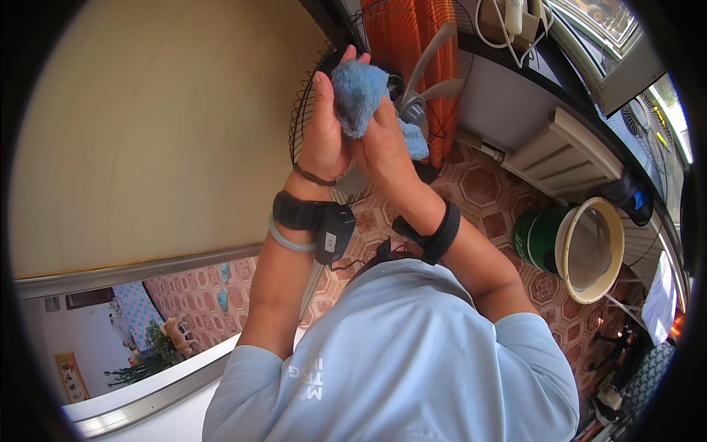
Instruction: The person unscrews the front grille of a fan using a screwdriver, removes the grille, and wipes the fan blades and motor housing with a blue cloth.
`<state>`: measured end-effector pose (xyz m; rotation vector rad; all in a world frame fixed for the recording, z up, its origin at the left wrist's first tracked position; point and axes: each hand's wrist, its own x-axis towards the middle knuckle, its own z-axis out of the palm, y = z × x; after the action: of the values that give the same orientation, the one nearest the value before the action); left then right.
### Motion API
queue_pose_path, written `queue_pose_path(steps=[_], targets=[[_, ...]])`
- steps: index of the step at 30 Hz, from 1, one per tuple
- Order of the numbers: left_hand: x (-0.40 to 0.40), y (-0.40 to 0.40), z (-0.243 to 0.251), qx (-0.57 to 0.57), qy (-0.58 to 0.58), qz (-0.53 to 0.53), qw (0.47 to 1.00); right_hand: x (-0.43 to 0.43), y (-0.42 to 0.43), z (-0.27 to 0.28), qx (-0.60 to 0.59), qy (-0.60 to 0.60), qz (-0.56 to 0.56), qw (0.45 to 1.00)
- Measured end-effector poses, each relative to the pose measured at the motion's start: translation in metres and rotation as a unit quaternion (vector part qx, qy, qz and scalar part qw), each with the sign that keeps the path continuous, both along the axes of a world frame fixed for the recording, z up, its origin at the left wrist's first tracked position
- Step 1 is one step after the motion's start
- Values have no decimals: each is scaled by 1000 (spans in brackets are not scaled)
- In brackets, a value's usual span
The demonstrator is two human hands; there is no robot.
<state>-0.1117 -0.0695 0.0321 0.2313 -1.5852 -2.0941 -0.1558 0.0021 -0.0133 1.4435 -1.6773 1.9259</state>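
A fluffy blue cloth [359, 96], darker and damp-looking in one part, lies against the open palm of my left hand [325, 130], whose fingertips show beyond it. My right hand [384, 138] presses the cloth from the other side, the two hands meeting below it. Another part of blue cloth [414, 141] shows past my right hand; whether it is the same piece I cannot tell. Just beyond my hands is an electric fan with grey blades [413, 105] and a black wire guard [301, 110], partly hidden by my hands.
A large beige panel [165, 127] fills the left side. Orange fabric [409, 33] hangs behind the fan. At right, a radiator [563, 152] is on the wall, with a basin [564, 248] of cloudy water beside a green bucket [536, 235] on the tiled floor [480, 185].
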Motion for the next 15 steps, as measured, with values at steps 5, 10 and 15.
queue_pose_path(steps=[5,10,15], targets=[[1,5,-1,5,-9,-16,1000,-2,17,3,57,19,6,998],[-4,7,-1,-57,-19,-28,998,-43,-6,16,78,38,-128,988],[0,-1,-10,-112,-56,-11,992,-72,7,8,-29,-353,-6,935]])
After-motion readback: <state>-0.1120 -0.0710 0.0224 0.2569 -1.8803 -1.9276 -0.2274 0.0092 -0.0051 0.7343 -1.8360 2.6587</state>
